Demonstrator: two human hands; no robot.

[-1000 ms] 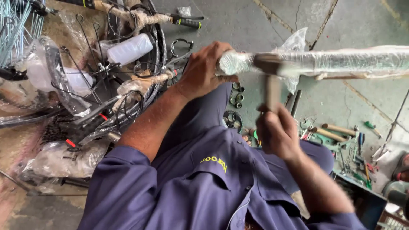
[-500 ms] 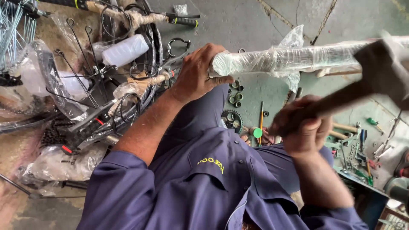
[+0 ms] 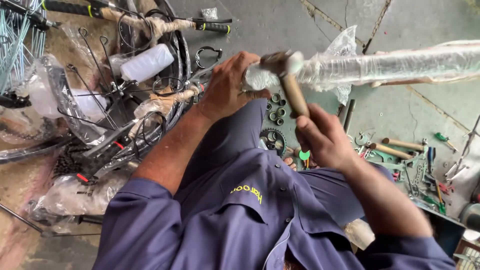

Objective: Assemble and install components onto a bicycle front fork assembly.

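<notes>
My left hand grips the near end of a long tube wrapped in clear plastic, which runs off to the right edge. My right hand is closed around the wooden handle of a hammer. The hammer's head rests against the tube's end, right beside my left fingers. My blue work shirt and trousers fill the lower middle.
Bicycle parts lie piled at left: wheels, handlebars with black grips, a white plastic bottle, a chain, wrapped pieces. On the concrete floor lie a sprocket, small rings and, at right, scattered hand tools.
The hammer swung from raised at the right down onto the tube's end. My left hand kept its hold on the tube.
</notes>
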